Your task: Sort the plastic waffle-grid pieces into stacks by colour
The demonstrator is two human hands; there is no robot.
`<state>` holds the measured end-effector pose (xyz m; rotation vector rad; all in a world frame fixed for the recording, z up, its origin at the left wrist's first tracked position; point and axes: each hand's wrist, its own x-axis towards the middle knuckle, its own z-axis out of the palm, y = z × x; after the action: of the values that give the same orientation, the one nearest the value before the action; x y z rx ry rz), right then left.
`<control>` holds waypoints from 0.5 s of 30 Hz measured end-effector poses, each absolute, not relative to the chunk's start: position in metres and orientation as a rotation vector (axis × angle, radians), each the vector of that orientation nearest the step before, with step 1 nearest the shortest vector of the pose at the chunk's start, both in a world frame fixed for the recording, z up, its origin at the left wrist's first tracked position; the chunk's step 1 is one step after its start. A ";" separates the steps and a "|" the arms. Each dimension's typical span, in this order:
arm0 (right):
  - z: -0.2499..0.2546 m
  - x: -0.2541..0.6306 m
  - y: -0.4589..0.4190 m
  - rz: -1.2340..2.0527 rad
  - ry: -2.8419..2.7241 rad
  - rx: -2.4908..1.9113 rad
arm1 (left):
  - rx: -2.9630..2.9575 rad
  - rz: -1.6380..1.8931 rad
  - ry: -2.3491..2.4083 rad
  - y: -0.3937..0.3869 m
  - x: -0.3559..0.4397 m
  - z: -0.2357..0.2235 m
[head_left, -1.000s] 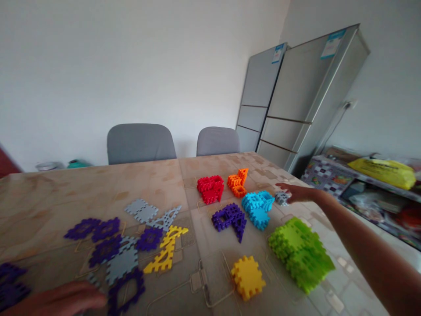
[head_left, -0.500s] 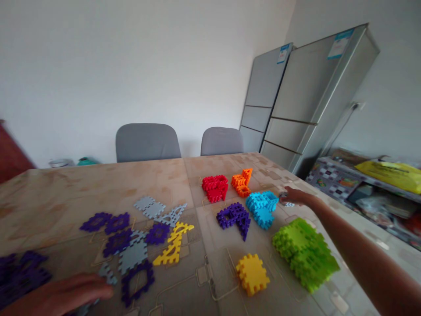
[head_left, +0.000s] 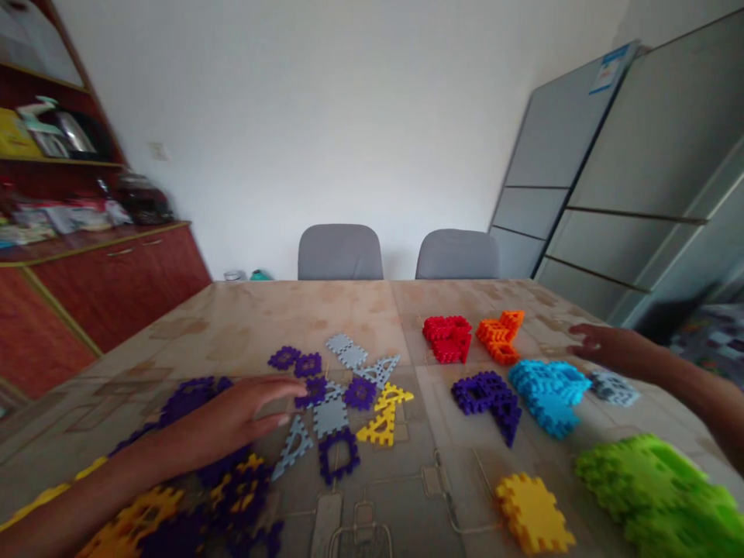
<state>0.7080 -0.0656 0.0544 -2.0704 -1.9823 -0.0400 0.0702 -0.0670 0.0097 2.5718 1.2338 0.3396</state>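
Note:
My left hand reaches over the scattered pieces, thumb and fingers apart. Its fingertips are at a purple square interlocking tile; whether they touch is unclear. Close by lie a grey square tile, a grey triangle tile and a purple frame tile. Under and beside the left forearm is a heap of purple and yellow tiles, partly hidden. My right hand hovers with parted fingers and nothing in them, just behind a small group of grey tiles beside the light blue stack.
Sorted stacks stand on the right: red tiles, orange tiles, purple tiles, yellow tiles and green tiles. Yellow triangle tiles lie mid-table. Two grey chairs stand behind the table, a cabinet at left.
The view has turned left. My left hand has moved forward from the near left to the scattered tiles. My right hand has come away from the grey tiles, which stay on the table.

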 end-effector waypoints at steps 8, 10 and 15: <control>0.063 0.466 -0.071 0.223 -2.700 -1.696 | 2.692 0.362 1.150 0.008 0.118 -0.004; 0.052 0.421 -0.068 0.244 -2.798 -1.596 | 2.727 0.345 1.146 0.024 0.131 -0.005; 0.024 0.352 -0.064 0.147 -2.877 -1.562 | 2.803 0.220 1.096 0.051 0.146 -0.008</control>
<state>0.3521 -0.0635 0.0238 -1.5625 -2.8773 0.1473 0.1456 0.0514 -0.0075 2.8035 1.0956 0.2205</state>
